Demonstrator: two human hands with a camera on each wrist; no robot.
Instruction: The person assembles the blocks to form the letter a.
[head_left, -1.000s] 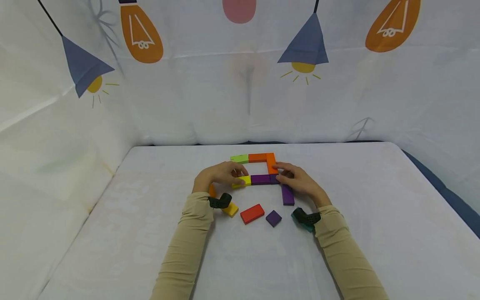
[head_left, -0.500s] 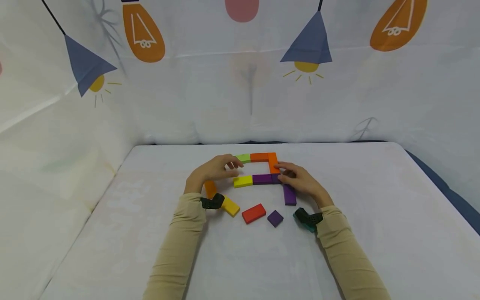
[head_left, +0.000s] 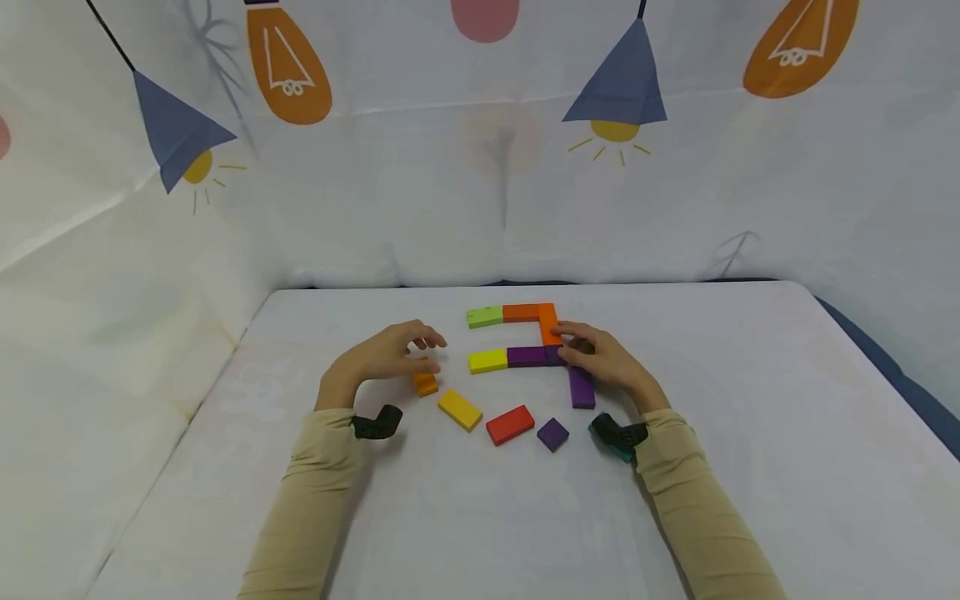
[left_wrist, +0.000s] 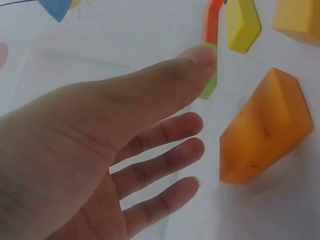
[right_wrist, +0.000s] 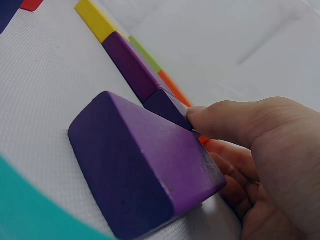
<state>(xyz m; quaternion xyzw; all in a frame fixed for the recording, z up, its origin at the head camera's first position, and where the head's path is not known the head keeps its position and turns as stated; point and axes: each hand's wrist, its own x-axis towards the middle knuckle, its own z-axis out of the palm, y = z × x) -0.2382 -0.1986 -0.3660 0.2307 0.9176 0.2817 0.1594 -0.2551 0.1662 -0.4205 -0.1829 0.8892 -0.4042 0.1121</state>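
Observation:
In the head view my left hand hovers beside an orange block, fingers spread and holding nothing. The left wrist view shows a gap between its fingers and that orange block. My right hand rests at the right corner of a block outline, its thumb touching the end of a small dark purple block. Its other fingers are beside an upright orange block. The outline continues with a purple block, a yellow block, a red-orange block and a lime green block.
A longer purple block lies just below the corner. Nearer are a golden yellow block, a red block and a small purple block. A teal block is partly hidden under the right wrist. White cloth covers the table.
My left hand has let go of the yellow block in the outline and moved left to the orange block, uncovering the lime green block. My right hand stays at the corner.

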